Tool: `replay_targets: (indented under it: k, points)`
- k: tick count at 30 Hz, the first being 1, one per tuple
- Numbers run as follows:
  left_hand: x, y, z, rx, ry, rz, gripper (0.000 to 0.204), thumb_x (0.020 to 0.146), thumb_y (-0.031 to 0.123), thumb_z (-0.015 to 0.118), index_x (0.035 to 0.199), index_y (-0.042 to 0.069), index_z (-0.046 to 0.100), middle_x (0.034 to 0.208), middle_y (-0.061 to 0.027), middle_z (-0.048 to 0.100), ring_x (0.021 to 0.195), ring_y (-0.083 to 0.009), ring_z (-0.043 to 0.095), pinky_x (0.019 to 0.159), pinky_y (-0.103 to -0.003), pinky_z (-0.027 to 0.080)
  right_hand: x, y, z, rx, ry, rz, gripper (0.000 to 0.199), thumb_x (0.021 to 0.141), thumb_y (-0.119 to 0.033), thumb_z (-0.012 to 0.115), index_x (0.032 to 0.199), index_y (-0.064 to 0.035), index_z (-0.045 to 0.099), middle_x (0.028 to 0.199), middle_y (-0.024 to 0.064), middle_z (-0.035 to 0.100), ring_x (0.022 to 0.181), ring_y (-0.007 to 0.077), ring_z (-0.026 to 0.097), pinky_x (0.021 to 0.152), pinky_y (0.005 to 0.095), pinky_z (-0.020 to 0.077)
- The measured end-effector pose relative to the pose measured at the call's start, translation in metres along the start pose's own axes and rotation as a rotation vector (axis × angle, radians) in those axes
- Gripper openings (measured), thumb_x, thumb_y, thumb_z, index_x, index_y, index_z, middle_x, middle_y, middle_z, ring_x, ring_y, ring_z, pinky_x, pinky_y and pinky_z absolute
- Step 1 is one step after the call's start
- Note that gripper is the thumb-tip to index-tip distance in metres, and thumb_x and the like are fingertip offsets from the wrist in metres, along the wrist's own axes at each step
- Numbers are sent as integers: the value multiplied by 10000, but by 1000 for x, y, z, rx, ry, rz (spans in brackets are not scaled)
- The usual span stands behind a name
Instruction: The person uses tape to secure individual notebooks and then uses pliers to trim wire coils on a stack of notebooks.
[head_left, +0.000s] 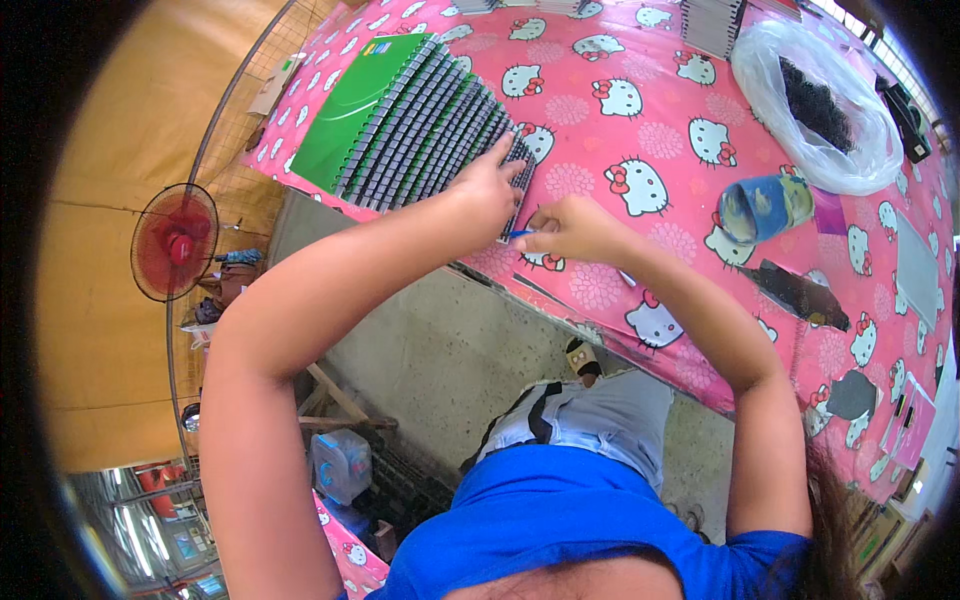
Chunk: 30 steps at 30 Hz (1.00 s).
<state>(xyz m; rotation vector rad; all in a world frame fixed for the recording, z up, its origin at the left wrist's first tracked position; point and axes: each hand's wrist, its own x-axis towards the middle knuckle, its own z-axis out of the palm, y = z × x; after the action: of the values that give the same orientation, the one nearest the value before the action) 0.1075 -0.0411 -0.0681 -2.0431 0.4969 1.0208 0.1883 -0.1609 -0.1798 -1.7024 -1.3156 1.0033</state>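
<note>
A fanned stack of spiral-bound notebooks (pixel 420 130) lies at the table's left front edge, its green cover (pixel 350 110) uppermost and its black coils stepped toward the right. My left hand (pixel 487 190) rests on the near right end of this stack, fingers stretched out and apart over the lowest coils. Close beside it, my right hand (pixel 578 229) pinches a slim pen-like tool (pixel 521 234) with a blue tip at the corner of the coils. Its exact kind is mostly hidden by my fingers; a whitish end seems to show below the hand.
A pink patterned cover (pixel 570 100) lies over the table. To the right are a clear plastic bag (pixel 860 165) of black coils, a blue roll-shaped thing (pixel 765 208) and torn dark patches (pixel 800 293). More notebooks (pixel 712 25) stand at the back. A red fan (pixel 178 243) is at left.
</note>
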Motion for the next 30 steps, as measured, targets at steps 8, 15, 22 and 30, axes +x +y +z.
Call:
replay_targets:
  k: [8, 15, 22, 30]
  points:
    - [1, -1, 2, -54, 31, -18, 425, 738, 354, 681, 1131, 193, 668, 1356, 31, 515, 1373, -231, 307, 1131, -577, 106, -9, 16, 13, -588, 495, -558, 439, 732, -405, 717, 973, -52, 615, 929, 120, 601, 917, 302, 582, 760, 425, 429]
    - [6, 0, 5, -10, 35, -24, 389, 756, 335, 649, 1119, 199, 674, 1375, 34, 503, 1367, -234, 323, 1127, -583, 100, 14, 4, -16, -44, -79, -17, 351, 783, -353, 714, 770, -7, 655, 642, 72, 613, 560, 159, 583, 519, 338, 438]
    - [4, -1, 10, -58, 101, -10, 376, 776, 322, 628, 1125, 188, 670, 1336, 37, 532, 1357, -225, 338, 1123, -585, 110, -6, 10, 2, -257, 217, -172, 401, 730, -409, 728, 897, -52, 655, 766, 92, 616, 743, 247, 624, 655, 397, 468]
    - [1, -2, 3, -90, 135, -29, 263, 747, 256, 633, 975, 161, 722, 1271, 30, 583, 1330, -234, 377, 1122, -572, 140, -1, 20, 12, -525, 459, -540, 386, 715, -385, 736, 936, -82, 645, 859, 100, 618, 839, 297, 603, 747, 428, 449]
